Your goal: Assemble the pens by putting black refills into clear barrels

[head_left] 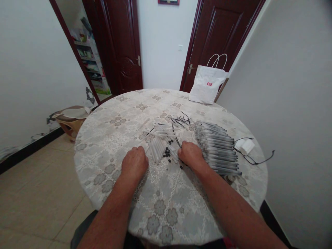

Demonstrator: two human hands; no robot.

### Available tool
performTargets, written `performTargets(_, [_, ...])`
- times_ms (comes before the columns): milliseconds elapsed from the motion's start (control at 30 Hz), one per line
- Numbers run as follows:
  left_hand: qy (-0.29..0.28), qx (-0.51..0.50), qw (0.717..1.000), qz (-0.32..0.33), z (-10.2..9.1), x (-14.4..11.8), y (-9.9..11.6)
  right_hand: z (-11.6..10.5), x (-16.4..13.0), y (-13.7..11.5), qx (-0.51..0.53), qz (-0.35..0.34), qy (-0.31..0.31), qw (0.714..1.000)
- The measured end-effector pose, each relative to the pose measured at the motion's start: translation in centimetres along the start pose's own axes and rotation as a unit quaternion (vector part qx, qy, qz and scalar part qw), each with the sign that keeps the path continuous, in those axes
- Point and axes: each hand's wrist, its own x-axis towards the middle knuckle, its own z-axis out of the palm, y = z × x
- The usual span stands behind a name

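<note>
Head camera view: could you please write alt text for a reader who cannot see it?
A person's left hand and right hand flank loose clear tubes and small black pieces on a cloth-covered round table. A stack of pen-like sticks and eyeglasses lie to the right; a white bag stands near the far edge.

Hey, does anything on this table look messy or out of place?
Yes, mildly: the black sticks lie crisscrossed beyond the right hand, and the black caps are strewn loose, unlike the neatly rowed pens.

The pale tablecloth (192, 216) bears grey-brown flowers (171, 216); small pieces (167, 151) are black, the bag (204, 90) white.
</note>
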Motion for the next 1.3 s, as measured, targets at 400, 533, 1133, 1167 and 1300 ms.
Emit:
performTargets(400, [-0.014,-0.004,1.000,-0.027,-0.3,-0.1,-0.1,-0.3,0.4,0.9,0.060,-0.012,-0.029,0.998])
performTargets(533, [-0.024,-0.053,0.997,-0.051,-0.9,0.1,-0.3,-0.2,1.0,1.8,0.113,-0.034,-0.007,0.993])
performTargets(1133, [-0.071,-0.853,0.512,-0.068,-1.9,0.9,0.0,-0.4,-0.8,1.3,0.323,-0.171,0.079,0.927])
performTargets(1167, [-0.071,-0.866,0.491,-0.071,-2.0,0.9,-0.1,-0.4,-0.9,1.2,0.325,-0.185,0.077,0.924])
performTargets(1300, [-0.043,-0.882,0.462,-0.078,-2.1,0.9,-0.2,-0.5,-1.3,0.9,0.312,-0.223,0.077,0.920])
